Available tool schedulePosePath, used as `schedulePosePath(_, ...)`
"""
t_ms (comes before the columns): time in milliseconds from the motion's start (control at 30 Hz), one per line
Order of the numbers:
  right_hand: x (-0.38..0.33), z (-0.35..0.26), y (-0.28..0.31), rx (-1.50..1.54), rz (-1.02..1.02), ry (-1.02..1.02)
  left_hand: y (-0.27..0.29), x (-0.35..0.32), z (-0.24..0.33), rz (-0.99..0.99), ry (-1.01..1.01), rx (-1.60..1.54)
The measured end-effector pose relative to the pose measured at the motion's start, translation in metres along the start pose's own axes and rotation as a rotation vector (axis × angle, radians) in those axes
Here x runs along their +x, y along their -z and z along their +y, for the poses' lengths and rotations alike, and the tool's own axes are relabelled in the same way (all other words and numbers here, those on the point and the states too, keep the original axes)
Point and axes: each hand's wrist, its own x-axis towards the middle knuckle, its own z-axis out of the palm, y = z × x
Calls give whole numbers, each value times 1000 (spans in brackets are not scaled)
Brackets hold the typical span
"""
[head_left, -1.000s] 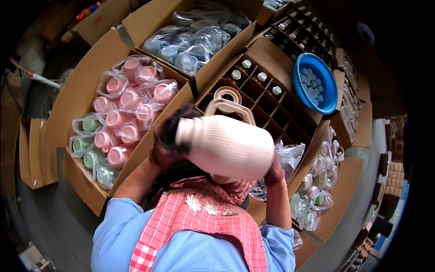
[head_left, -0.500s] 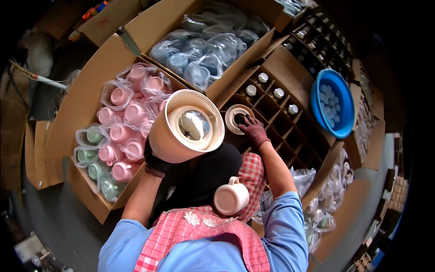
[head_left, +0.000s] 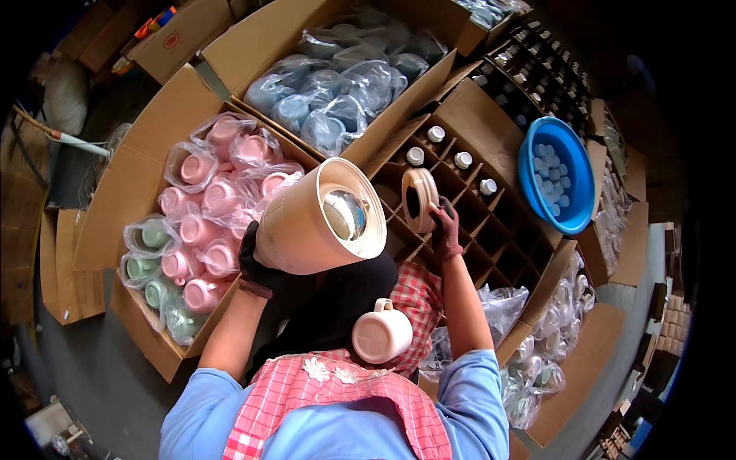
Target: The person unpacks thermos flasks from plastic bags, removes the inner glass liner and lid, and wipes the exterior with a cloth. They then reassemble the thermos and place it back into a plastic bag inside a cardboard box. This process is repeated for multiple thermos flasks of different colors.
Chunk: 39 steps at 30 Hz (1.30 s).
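My left hand (head_left: pixel 258 264), in a dark glove, is closed around the side of a cream vacuum flask body (head_left: pixel 295 222). Its open end tilts toward the right, and a shiny silvered glass liner (head_left: pixel 345 215) shows inside. In my gloved right hand (head_left: pixel 446 230) is a round cream base ring (head_left: pixel 428 192) with a dark middle, held on edge by its right side. The ring is apart from the flask, over a divided carton. A cream mug (head_left: pixel 382 336) lies on its side on my lap, handle pointing away from me.
Left is a carton of bagged pink and green mugs (head_left: pixel 195 230); beyond it, one of bagged blue mugs (head_left: pixel 326 134). The divided carton (head_left: pixel 498 238) holds several white-topped bottles (head_left: pixel 462 160). A blue basin (head_left: pixel 590 188) of small white pieces stands right. Bagged mugs (head_left: pixel 537 360) lie near right.
My right hand has raised the base ring and turned it from lying flat to standing on edge. The flask's open end has tipped further to the right.
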Motion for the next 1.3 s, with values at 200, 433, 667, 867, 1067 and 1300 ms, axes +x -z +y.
schedulePosePath(200, -97, -94, -57, -38, -233, 390, -39, -3, -17, -82, 123, -19)
schedulePosePath(433, -149, -110, -69, -536, -256, 833, -39, -7, -39, -181, 242, -187)
schedulePosePath(667, -190, -121, -69, -776, -237, 950, -59, -24, -48, -279, 311, -68)
schedulePosePath(867, -209, -120, -66, -699, -205, 984, -66, -29, -51, -266, 354, -54)
schedulePosePath(1067, -218, -125, -65, -714, -190, 998, -57, -25, -51, -237, 390, -85)
schedulePosePath(1300, -233, -111, -58, -618, -74, 847, -36, -25, -57, -348, 51, 407)
